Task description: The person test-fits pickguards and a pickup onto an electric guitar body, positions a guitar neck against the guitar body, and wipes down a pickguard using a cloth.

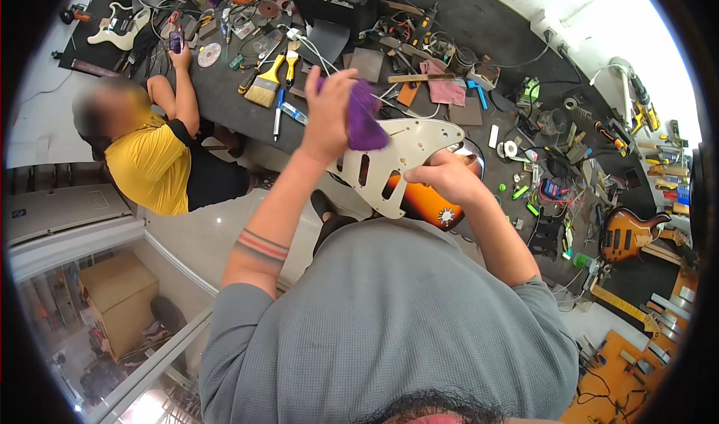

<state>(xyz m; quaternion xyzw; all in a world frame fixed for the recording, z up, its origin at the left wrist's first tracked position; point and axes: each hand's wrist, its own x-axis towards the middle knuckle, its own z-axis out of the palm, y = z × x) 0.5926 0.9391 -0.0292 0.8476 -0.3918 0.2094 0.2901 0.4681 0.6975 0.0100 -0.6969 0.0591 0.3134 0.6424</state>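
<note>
My left hand [329,117] is closed on a purple cloth [365,117], which hangs over the upper left part of a cream guitar pickguard [382,145]. Slots and small screw holes show in the pickguard. My right hand [449,178] grips its right edge, with the thumb on the face and the other fingers mostly hidden. Below the pickguard, at the bench edge in front of me, is a sunburst guitar body [427,202] with a white sun-shaped mark. The pickguard covers part of it.
The dark workbench [232,110] holds paint brushes [264,89], a pink cloth [443,87], an amplifier [333,5] and many small tools. Another sunburst guitar [625,233] lies at the right. At the left, a person in yellow [150,162] sits holding a phone [176,42].
</note>
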